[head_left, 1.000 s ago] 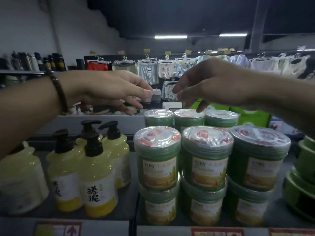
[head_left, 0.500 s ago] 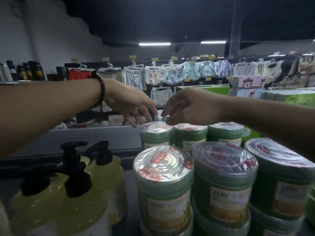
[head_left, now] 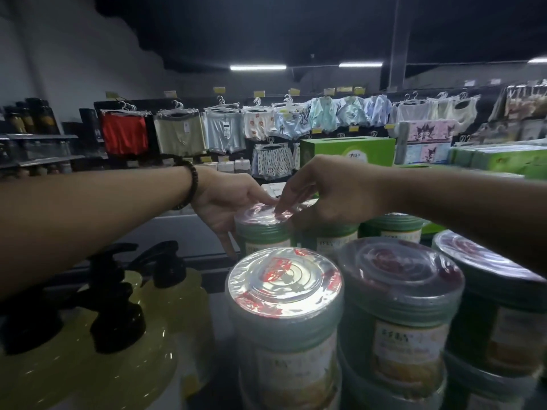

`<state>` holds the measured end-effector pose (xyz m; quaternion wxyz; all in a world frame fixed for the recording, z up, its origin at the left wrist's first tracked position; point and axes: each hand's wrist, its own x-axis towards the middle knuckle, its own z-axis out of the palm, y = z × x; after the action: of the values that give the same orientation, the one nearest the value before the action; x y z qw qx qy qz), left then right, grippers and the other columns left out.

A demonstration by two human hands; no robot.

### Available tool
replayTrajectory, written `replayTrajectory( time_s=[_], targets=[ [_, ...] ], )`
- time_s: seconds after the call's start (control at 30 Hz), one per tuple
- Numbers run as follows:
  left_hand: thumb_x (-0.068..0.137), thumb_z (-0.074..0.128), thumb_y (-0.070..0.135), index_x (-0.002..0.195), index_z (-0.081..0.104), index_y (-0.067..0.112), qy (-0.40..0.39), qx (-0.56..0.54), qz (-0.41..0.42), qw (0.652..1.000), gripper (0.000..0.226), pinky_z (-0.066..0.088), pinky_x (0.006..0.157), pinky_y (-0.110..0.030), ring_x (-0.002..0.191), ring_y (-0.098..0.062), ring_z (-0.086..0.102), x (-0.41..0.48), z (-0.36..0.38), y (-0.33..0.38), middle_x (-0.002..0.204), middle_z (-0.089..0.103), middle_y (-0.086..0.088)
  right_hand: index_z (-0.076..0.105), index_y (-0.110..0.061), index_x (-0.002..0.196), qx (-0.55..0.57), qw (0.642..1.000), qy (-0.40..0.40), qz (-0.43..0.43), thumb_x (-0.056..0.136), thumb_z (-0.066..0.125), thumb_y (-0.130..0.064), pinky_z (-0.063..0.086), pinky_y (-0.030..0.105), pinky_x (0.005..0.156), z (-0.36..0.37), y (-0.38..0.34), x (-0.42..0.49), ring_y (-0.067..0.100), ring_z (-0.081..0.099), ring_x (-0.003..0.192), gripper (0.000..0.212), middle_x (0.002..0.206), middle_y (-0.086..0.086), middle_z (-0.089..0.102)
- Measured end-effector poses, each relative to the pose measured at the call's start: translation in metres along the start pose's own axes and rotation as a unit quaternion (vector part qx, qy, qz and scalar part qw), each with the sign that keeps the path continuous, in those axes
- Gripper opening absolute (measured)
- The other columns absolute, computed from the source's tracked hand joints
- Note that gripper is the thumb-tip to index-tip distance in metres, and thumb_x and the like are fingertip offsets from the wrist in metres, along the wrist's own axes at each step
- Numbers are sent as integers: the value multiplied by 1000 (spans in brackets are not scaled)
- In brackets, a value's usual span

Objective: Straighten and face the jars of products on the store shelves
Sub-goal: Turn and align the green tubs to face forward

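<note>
Down onto the back row since half a second ago, both hands, then hovering just above the lids; nearer and larger too, the whole display.

Across the far wall, hanging garments (head_left: 177, 134) on hangers, with a green box (head_left: 346, 150) in front of them. At lower left, close and blurred, yellow pump bottles (head_left: 124, 335) with black pump heads, standing on the grey shelf (head_left: 218, 318). Right of them, front jars (head_left: 285, 306) three across and stacked two high: green ribbed collars, clear shrink film, silvery lids printed in red, cream labels with dark characters above an orange-yellow picture, labels turned toward the camera. Behind them, three more of the same in a row.

Left hand (head_left: 228, 202) wrapped round the back-left jar (head_left: 262, 232), grasping it: fingers over the far edge of the lid, thumb down the jar's left side. Right hand (head_left: 334, 193) arched over the middle back jar (head_left: 334, 236), hiding its lid, with bent fingertips (head_left: 279, 207) touching the film on the back-left jar's lid; impossible to tell whether gripping or only touching. Just beside it, uncovered, the right back jar (head_left: 393, 229). Back-left jar upright at the left end of the rear row, label partly visible below the collar. On the left wrist, a dark beaded bracelet (head_left: 191, 184).
</note>
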<state>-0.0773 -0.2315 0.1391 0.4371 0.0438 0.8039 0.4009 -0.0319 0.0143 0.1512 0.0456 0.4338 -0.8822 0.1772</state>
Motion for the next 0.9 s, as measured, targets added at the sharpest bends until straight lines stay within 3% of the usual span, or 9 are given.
replayTrajectory(
  time_s=[0.17,0.3,0.53,0.67,0.9],
  targets=[
    [87,71,58,137,58,6,9,-35,5,999,73,26,122,-60,125,-41,53,7,-3,-9,136,58,-21,83,-33,110,-7,1000,9,-8,88,85,-35,55,34,108,0,2,-1,-2,74,102,22,107,-19,80],
    [90,65,59,128,68,8,23,-55,11,998,64,28,121,-56,120,-37,57,8,-1,-13,130,65,-18,84,-34,109,-13,1000,5,-9,88,86,-29,57,37,105,-1,3,2,-1,74,102,22,106,-19,81],
    [102,42,54,117,76,10,11,-88,26,996,58,52,102,-48,109,-33,68,12,-2,-13,120,73,-15,83,-32,110,-34,999,13,-6,88,85,-30,58,27,101,-2,6,6,-3,74,99,23,104,-19,81],
    [102,48,54,127,69,7,-17,-94,26,995,58,43,114,-53,121,-36,60,10,-2,-14,129,67,-18,83,-32,113,-48,999,14,-9,89,85,-33,53,11,93,-2,6,6,-5,73,98,24,105,-19,80],
    [90,72,51,127,70,7,-40,-81,33,995,57,36,119,-54,126,-37,55,7,-2,-14,132,66,-18,84,-33,111,-55,998,24,-11,89,82,-26,48,1,84,-1,8,6,-6,73,97,23,104,-18,81]
  ],
)
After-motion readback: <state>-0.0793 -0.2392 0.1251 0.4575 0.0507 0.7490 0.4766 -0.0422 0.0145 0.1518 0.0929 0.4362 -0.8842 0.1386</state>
